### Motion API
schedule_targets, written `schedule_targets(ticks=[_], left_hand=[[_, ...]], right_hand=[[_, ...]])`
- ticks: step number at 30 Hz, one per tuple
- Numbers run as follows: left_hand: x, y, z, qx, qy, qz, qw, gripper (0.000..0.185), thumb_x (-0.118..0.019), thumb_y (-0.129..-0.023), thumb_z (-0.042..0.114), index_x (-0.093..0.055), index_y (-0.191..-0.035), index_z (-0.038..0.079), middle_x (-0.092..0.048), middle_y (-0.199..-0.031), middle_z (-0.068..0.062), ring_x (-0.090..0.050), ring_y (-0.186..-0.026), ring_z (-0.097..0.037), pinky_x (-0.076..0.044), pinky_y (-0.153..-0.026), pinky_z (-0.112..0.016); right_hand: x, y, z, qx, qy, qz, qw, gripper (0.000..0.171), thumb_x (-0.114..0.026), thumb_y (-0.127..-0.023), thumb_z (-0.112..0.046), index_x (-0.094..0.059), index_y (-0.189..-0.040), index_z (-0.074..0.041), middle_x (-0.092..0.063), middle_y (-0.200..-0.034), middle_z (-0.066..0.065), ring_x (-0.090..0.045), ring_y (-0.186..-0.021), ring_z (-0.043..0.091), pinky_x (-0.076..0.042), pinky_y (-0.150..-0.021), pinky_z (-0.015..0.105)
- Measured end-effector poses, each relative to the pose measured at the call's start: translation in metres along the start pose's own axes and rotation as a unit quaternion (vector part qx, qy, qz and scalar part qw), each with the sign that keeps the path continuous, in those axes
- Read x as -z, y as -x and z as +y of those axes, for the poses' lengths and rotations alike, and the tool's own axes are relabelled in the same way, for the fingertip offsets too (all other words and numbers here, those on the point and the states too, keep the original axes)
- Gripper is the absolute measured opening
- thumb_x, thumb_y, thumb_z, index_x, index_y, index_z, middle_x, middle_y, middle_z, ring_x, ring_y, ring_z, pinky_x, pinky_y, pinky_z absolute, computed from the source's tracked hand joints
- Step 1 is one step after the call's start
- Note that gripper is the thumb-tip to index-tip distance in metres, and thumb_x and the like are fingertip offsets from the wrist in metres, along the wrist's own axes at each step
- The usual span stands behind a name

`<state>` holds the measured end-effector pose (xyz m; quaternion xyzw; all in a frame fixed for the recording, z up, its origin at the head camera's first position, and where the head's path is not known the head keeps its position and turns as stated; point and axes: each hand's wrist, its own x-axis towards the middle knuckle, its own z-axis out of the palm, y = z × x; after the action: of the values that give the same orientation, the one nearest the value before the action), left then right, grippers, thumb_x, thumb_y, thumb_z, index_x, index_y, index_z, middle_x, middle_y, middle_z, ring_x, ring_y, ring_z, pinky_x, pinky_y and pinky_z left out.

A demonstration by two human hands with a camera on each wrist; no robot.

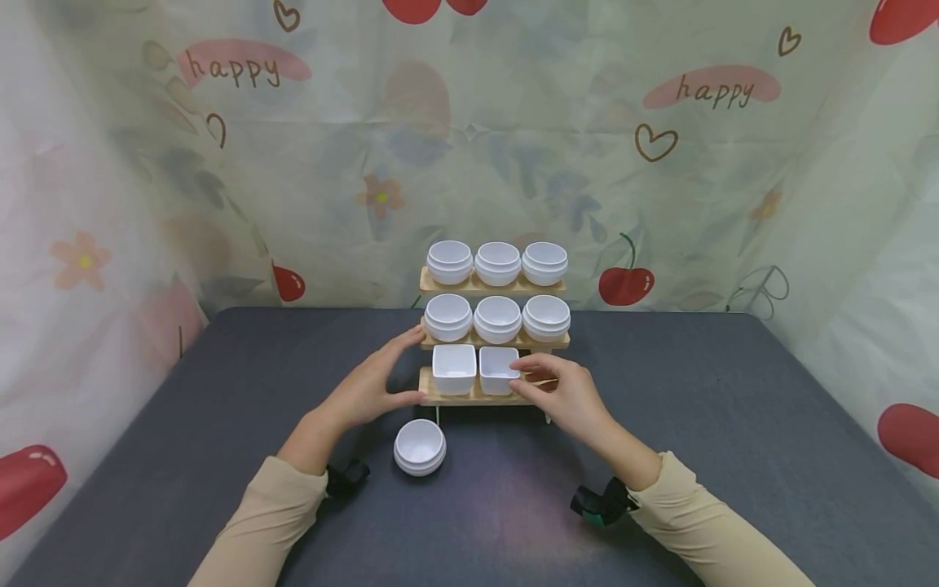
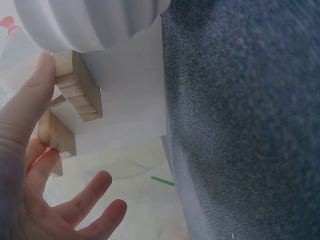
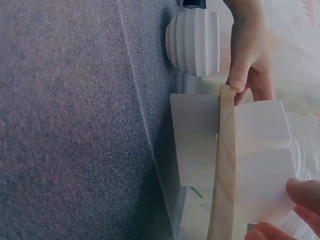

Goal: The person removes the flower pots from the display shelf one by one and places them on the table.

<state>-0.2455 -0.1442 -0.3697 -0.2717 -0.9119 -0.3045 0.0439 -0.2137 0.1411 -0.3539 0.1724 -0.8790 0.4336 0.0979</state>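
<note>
A three-tier wooden rack [image 1: 469, 399] stands mid-table. Its top and middle shelves each carry three round white bowls. Two square white bowls sit on the bottom shelf, the left one [image 1: 454, 368] untouched. My right hand [image 1: 516, 377] pinches the right edge of the right square bowl [image 1: 497, 368]; its fingertips [image 3: 302, 190] lie on that bowl [image 3: 262, 185]. My left hand [image 1: 416, 365] spans the rack's left end, thumb on the bottom shelf, forefinger at the middle shelf, fingers loose [image 2: 95, 195]. A ribbed round bowl [image 1: 420, 447] rests on the table by my left wrist.
The dark grey table [image 1: 697, 424] stretches wide on both sides of the rack. A patterned curtain [image 1: 513, 147] closes off the back and sides. The right third of the bottom shelf holds no bowl, only my right hand over it.
</note>
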Motion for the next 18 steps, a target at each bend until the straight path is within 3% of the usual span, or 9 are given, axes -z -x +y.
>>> schedule_targets(ticks=[18], left_hand=[[0.0000,0.0001,0.0000,-0.003,0.002,0.001,1.0000,0.087,-0.077,-0.077,0.026,-0.027,-0.147,0.012,-0.025,-0.155,-0.008,-0.030,-0.140,-0.030,-0.030,-0.111,-0.051]], right_hand=[[-0.0014,-0.0009,0.0004,-0.002,0.001,0.007,1.000,0.011,-0.072,-0.081,-0.012,-0.071,-0.092,-0.010,-0.072,-0.087,0.006,-0.065,-0.074,0.013,-0.055,-0.069,0.027]])
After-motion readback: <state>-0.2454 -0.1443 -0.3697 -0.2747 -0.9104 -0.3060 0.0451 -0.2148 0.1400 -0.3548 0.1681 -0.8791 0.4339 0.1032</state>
